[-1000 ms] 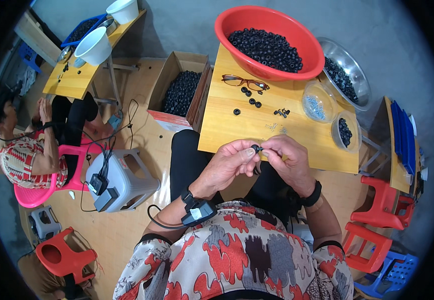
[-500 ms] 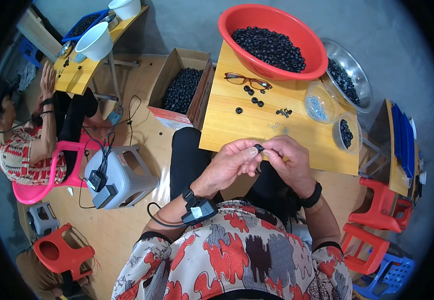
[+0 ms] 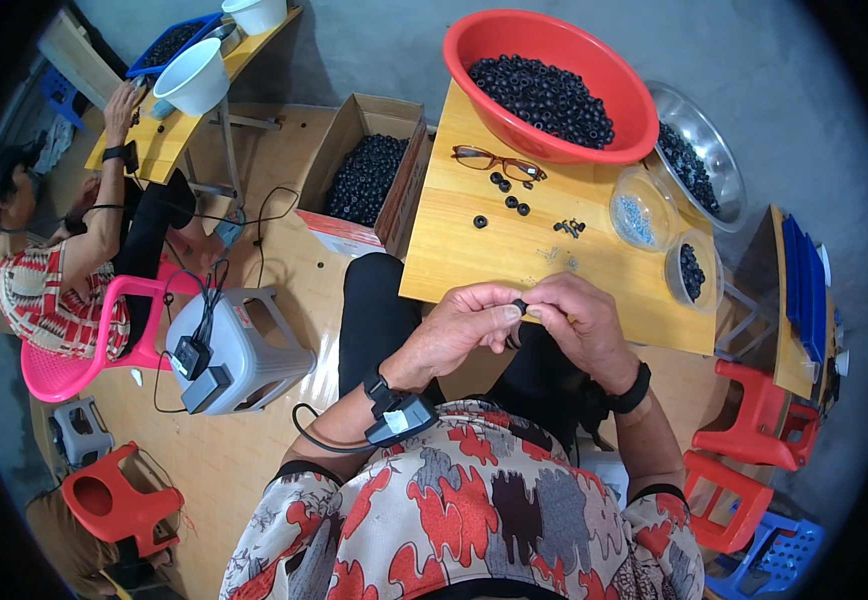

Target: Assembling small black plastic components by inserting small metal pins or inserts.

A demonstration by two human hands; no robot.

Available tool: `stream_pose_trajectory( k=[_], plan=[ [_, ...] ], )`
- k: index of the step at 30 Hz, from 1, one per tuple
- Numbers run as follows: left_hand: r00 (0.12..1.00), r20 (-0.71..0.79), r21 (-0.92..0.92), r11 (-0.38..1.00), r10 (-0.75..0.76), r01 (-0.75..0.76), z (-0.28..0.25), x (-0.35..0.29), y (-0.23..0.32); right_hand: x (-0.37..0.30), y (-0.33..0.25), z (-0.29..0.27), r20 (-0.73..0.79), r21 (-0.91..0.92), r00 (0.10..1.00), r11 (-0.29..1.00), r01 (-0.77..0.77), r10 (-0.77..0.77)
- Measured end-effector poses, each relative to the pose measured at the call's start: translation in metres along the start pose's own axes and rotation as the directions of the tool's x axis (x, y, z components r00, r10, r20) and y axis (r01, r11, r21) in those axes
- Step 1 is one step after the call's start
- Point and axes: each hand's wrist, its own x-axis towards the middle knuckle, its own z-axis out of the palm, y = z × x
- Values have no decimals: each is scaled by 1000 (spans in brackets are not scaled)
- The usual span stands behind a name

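My left hand and my right hand meet above the table's near edge, thumbs and fingertips pinched together. Between them they grip a small black part, mostly covered by the fingers. Loose black ring-shaped parts lie on the yellow table just beyond my hands. Beside these is a little heap of small dark pieces, with tiny pale bits nearer to me.
A red basin of black parts stands at the back, with brown-framed glasses before it. On the right are a steel bowl and two clear tubs. A cardboard box and grey stool stand left; another person sits beyond.
My hands stay pinched on the black part, the fingers turning slightly and closing over it more. At the left, the other person's raised hand has moved up toward the far table.
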Motion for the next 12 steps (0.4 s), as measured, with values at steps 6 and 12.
stream_pose_trajectory(
  k=[6, 12],
  plan=[
    [1000, -6, 71, 997, 25, -25, 0, 1, -2, -1, 3, -1, 49, 36, 999, 999, 1, -3],
    [998, 27, 176, 983, 55, -59, -2, 0, -1, -1, 7, -2, 87, 75, 996, 996, -38, 32]
  ],
)
